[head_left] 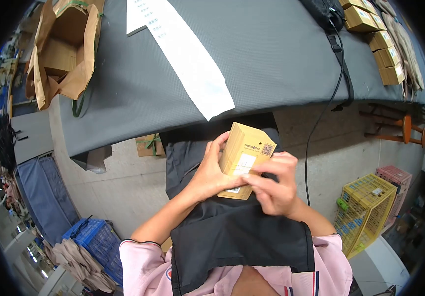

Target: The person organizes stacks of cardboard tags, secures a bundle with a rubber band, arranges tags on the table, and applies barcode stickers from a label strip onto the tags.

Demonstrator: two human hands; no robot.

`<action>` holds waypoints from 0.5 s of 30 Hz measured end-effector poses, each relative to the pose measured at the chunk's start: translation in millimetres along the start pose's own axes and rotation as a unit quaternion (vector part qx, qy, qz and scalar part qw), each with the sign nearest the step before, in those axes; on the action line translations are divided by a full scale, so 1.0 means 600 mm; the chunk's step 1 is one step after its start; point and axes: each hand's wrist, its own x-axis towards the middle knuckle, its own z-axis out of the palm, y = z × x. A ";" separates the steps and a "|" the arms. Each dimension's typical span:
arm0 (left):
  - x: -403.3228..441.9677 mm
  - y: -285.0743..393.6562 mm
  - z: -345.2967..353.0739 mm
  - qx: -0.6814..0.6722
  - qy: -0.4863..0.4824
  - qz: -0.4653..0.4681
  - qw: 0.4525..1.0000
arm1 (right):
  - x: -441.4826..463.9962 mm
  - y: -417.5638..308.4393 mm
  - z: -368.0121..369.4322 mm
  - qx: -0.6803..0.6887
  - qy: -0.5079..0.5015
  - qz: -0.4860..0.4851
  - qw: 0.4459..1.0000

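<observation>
My left hand (211, 170) is wrapped around a thick stack of brown kraft hang tags (242, 138), held in front of my body below the table edge. The top tag carries a Samsonite print, a QR code and a small punched hole. A white label (245, 164) sits on its face, partly behind my fingers. My right hand (275, 185) has its thumb and fingers drawn together at this label; whatever lies between them is hidden. A long white strip of printed labels (187, 64) stretches across the table and hangs toward me.
The grey-covered table (271, 54) spans the front. An open paper bag (67, 54) stands at its left, a black bag (323, 15) and bundled tag stacks (382, 42) at its right. Below are a blue crate (94, 241), a yellow crate (365, 207), a wooden stool (407, 129) and a hanging cable (310, 148).
</observation>
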 end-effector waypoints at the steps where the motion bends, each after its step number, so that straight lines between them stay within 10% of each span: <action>1: 0.000 -0.001 0.000 -0.037 0.006 0.000 0.999 | -0.008 0.006 0.002 0.029 0.052 0.047 0.997; 6: -0.003 0.012 -0.004 -0.137 -0.002 -0.017 0.990 | 0.011 0.024 0.038 0.392 0.223 0.339 0.826; 10: -0.005 0.006 -0.002 -0.146 0.000 0.011 0.989 | 0.028 0.008 0.061 0.592 0.118 0.417 0.679; 15: -0.021 -0.005 0.003 -0.238 0.032 -0.030 0.970 | 0.006 -0.001 0.083 0.593 0.039 0.427 0.682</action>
